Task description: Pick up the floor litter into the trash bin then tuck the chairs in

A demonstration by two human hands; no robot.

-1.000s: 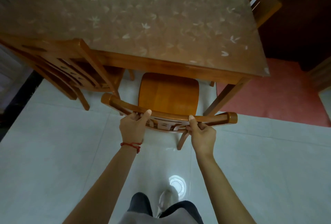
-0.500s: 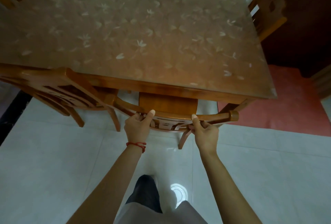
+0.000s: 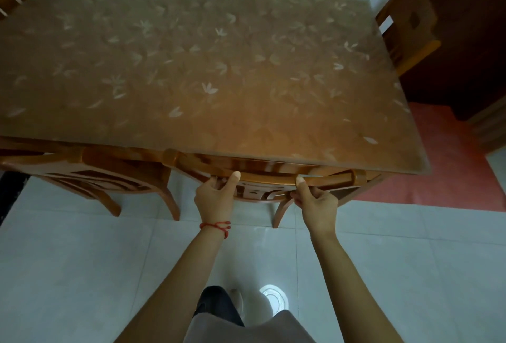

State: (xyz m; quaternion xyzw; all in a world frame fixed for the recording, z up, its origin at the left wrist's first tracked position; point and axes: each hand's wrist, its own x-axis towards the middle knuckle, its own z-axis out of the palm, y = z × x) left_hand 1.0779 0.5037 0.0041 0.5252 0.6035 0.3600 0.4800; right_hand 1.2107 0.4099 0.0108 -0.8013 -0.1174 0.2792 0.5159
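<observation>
- Head view shows our left hand (image 3: 215, 198) and right hand (image 3: 317, 203) both curled around the top rail of the chair (image 3: 262, 175), thumbs on top.
- We have pushed the chair in: a moment ago its seat showed, and now it hides under the table (image 3: 191, 68).
- We think this chair is nearly tucked.
- Another chair (image 3: 90, 175) sits just left, also pushed in.
- White floor tiles (image 3: 82, 260) show no litter; a red mat (image 3: 451, 167) lies to the right.
</observation>
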